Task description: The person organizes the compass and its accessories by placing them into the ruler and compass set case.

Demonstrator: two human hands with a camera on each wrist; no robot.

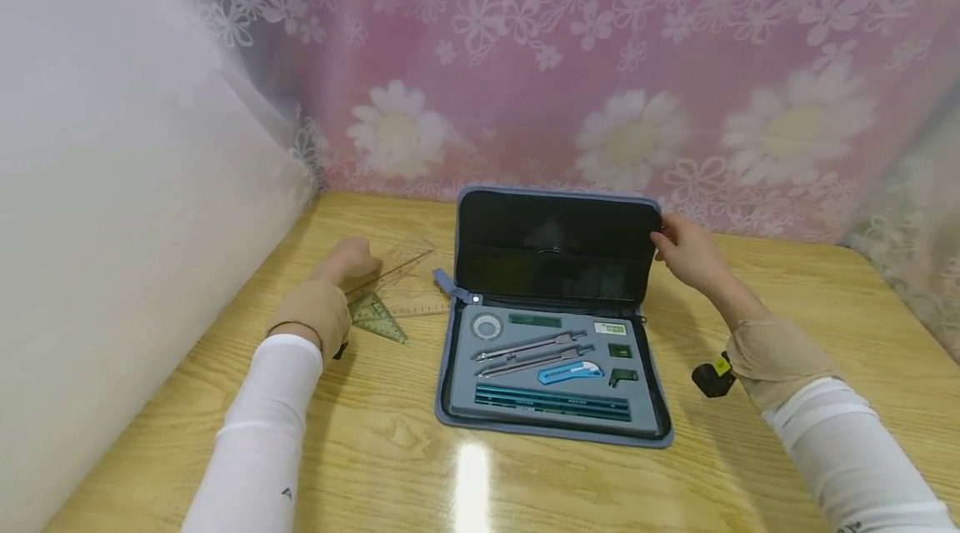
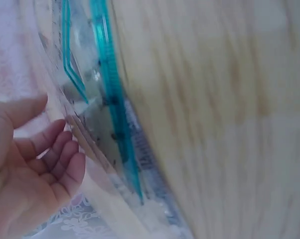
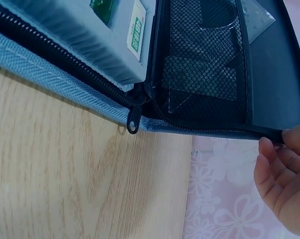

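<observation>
Head view: blue zip case [image 1: 555,434] open on the wood-grain table [image 1: 390,441], right of centre, lid [image 1: 555,225] tilted up at the back. Right hand [image 1: 690,254] pinches the lid's right edge near its top corner. Left hand [image 1: 349,260] is beyond the case's left side, at a loose group of drawing aids: clear set square [image 1: 408,262], green-tinted triangle [image 1: 381,321], and a clear ruled strip [image 1: 423,311] close to the case. Grey insert carries a white ring-shaped disc [image 1: 486,326], two metal compasses [image 1: 528,346], blue utility knife [image 1: 570,372], teal pencils [image 1: 552,402] along the front, white-and-green eraser [image 1: 613,328] at back right, small dark-green pieces. Floral curtain [image 1: 487,33] behind the table.

Left wrist view: blurry. Fingers bent loosely, thumb apart from them, clear gap between. Fingertips right at the edge of the transparent pieces; can't tell if they touch. Teal-edged strip [image 2: 110,79] runs along the same pieces, next to the table.

Right wrist view: thumb and fingers closed on the lid's black zip edge. Zipper pull [image 3: 134,120] hangs at the hinge corner; mesh pocket [image 3: 205,84] inside the lid, eraser end seated in the insert.
</observation>
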